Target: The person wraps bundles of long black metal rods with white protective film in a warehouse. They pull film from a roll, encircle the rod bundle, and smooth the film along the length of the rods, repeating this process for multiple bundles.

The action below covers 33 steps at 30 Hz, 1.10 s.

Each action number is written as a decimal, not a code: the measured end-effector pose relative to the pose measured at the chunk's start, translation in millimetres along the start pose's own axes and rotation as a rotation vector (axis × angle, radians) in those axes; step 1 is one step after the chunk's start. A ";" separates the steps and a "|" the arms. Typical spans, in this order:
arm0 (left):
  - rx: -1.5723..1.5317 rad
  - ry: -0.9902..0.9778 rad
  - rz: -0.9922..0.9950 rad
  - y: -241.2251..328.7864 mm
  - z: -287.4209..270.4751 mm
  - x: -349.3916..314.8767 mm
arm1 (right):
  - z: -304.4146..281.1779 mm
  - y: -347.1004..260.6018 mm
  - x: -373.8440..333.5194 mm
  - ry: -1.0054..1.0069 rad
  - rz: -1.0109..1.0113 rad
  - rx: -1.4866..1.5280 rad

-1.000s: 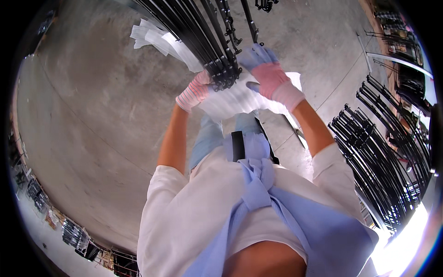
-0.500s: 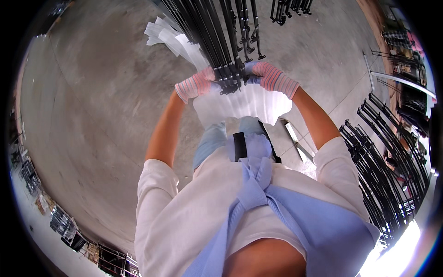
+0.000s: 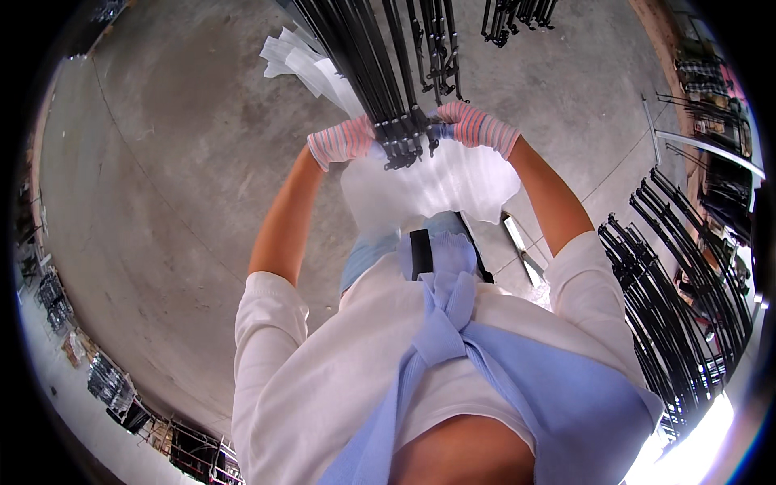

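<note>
A bundle of black metal tubes (image 3: 356,61) runs from the top of the view down to the middle, its bracketed ends (image 3: 402,144) between my hands. A sheet of thin white foam (image 3: 428,187) spreads beneath those ends and hangs toward my legs. My left hand (image 3: 343,141), in a striped glove, is closed on the foam at the left of the tube ends. On the other side my right hand (image 3: 478,129), gloved alike, grips the foam close against the tubes. The fingertips of both hands are partly hidden by tubes and foam.
More white foam strips (image 3: 303,61) stick out left of the bundle. Other black tubes hang at the top (image 3: 517,18), and a dense row of black tubes (image 3: 663,307) stands at my right. A pale strip (image 3: 521,246) lies on the concrete floor (image 3: 178,162) by my legs.
The foam sheet's near edge has come lower, closer to my waist. Both hands stay beside the tube ends with almost no movement.
</note>
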State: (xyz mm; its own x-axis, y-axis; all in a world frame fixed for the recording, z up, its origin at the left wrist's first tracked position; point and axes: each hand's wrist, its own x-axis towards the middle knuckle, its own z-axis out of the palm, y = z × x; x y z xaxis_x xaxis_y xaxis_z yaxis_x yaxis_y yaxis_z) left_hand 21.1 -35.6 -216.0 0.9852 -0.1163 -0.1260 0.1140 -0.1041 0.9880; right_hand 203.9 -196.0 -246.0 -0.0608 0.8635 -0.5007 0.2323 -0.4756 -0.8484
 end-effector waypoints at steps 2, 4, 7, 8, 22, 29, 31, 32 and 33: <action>0.255 -0.062 -0.150 1.0 -2.7 0.5 | -2.0 8.5 6.0 0.034 -0.003 0.036; 0.505 -0.179 -0.393 29.5 -9.6 5.5 | -2.4 4.6 9.5 0.079 -0.049 0.066; -0.075 -0.011 -0.064 22.1 -13.6 -8.9 | 0.8 -3.8 14.7 0.111 -0.119 0.089; -0.059 -0.018 -0.095 26.1 -14.2 -8.1 | -0.3 -4.9 15.3 0.109 -0.089 0.092; 0.301 0.188 -0.391 -6.5 17.2 -25.2 | -6.8 -36.9 14.3 0.129 -0.209 0.089; 0.344 0.323 -0.320 5.4 5.9 -22.8 | -22.8 -67.4 10.2 0.143 -0.163 -0.418; 0.448 0.317 -0.346 11.0 3.2 -23.8 | -22.5 -73.5 8.4 0.159 -0.181 -0.532; 0.432 0.323 -0.370 12.0 2.8 -23.4 | -22.1 -75.5 5.9 0.160 -0.186 -0.573; 0.508 0.325 -0.361 11.2 3.0 -22.8 | -22.8 -77.1 4.7 0.161 -0.191 -0.614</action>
State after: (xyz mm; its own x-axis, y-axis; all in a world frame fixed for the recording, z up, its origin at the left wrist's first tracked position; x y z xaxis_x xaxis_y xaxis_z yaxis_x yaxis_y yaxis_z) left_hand -0.5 -37.0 -202.3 0.8945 0.3053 -0.3266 0.4450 -0.5387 0.7154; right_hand 207.8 -151.4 -178.9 -0.0211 0.9602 -0.2785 0.7457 -0.1704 -0.6441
